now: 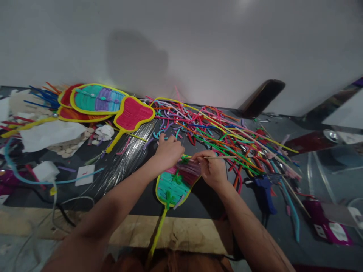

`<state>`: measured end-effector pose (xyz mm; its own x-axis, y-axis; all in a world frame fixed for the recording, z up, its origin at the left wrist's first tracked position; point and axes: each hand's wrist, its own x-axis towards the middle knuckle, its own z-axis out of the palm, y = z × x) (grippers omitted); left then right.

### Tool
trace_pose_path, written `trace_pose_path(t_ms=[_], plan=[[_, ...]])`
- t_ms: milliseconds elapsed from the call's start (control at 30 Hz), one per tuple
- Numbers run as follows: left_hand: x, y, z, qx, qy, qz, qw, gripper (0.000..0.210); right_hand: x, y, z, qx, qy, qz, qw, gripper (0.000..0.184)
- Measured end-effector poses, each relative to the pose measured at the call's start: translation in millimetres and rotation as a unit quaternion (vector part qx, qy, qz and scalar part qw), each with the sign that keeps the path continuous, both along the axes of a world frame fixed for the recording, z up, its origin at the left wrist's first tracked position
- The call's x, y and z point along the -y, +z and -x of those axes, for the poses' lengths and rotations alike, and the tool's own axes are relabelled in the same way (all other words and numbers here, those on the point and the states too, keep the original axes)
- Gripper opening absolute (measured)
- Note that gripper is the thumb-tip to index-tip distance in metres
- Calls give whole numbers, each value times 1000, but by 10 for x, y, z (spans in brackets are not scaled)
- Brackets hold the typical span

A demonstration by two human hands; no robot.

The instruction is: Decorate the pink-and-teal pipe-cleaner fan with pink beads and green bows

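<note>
A fan-shaped pipe-cleaner craft (pixel 172 185) with a yellow rim lies in front of me. Its face has teal, pink and dark red bands with green pipe-cleaner knots, and its yellow handle (pixel 159 232) points toward my body. My left hand (pixel 170 151) is closed over the upper left edge of the craft, its fingertips pinched; whatever is between them is too small to make out. In my right hand (pixel 212 168), closed at the craft's upper right, is a thin wooden stick (pixel 221 157), lying roughly level. The craft's top is partly hidden by both hands.
Loose coloured pipe cleaners (pixel 210 124) are heaped along the wall. Finished fan shapes (pixel 96 100) are stacked at the left, near clear plastic strands (pixel 127 162). A blue glue gun (pixel 263 192) lies at right; a white plug adapter (pixel 46 172) with cables sits at left.
</note>
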<state>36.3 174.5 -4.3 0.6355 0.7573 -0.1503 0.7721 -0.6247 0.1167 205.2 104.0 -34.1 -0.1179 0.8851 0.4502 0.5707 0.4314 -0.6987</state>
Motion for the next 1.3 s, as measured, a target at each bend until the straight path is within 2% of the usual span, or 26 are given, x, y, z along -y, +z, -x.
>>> trace_pose_path(t_ms=[167, 267, 367, 467, 533, 667, 700, 767, 833, 900, 1000, 1067, 1167, 1233, 1300], plan=[[-43, 48, -45, -35, -21, 4, 999, 15, 12, 28, -13, -17, 13, 24, 999, 15], [-30, 44, -35, -27, -18, -3, 999, 17, -12, -6, -50, -140, -12, 85, 986, 13], [-11, 21, -11, -13, -7, -1, 1000, 18, -72, -66, -104, -298, -75, 128, 943, 16], [-1, 8, 8, 0, 0, 2, 1000, 17, -131, -111, -160, -387, -124, 117, 906, 18], [-3, 20, 22, 7, 4, 14, 1000, 16, -156, -121, -184, -424, -131, 98, 891, 17], [-9, 109, 106, 40, 24, 29, 999, 19, -178, -105, -199, -445, -137, 58, 883, 16], [3, 142, 149, 50, 36, 19, 998, 24, -179, -92, -211, -427, -152, 42, 891, 15], [73, 210, 268, 66, 69, 1, 995, 28, -176, -53, -271, -334, -180, 2, 925, 14], [228, 262, 424, 76, 104, 13, 992, 22, -162, 0, -390, -170, -184, -41, 967, 14], [477, 275, 600, 95, 149, 46, 983, 17, -138, 58, -549, 15, -161, -63, 985, 18], [958, 215, 843, 129, 223, 133, 957, 16, -82, 128, -736, 204, -149, -38, 967, 35], [1271, 153, 953, 139, 216, 178, 950, 17, -28, 154, -737, 267, -152, -26, 951, 43], [1621, 89, 1004, 125, 207, 208, 948, 22, 75, 145, -505, 290, -96, -41, 951, 39], [1762, 74, 977, 114, 201, 212, 950, 23, 143, 102, -264, 290, -18, -41, 956, 32], [1850, 66, 929, 102, 193, 208, 953, 23, 191, 37, -44, 299, 11, -28, 954, 29]])
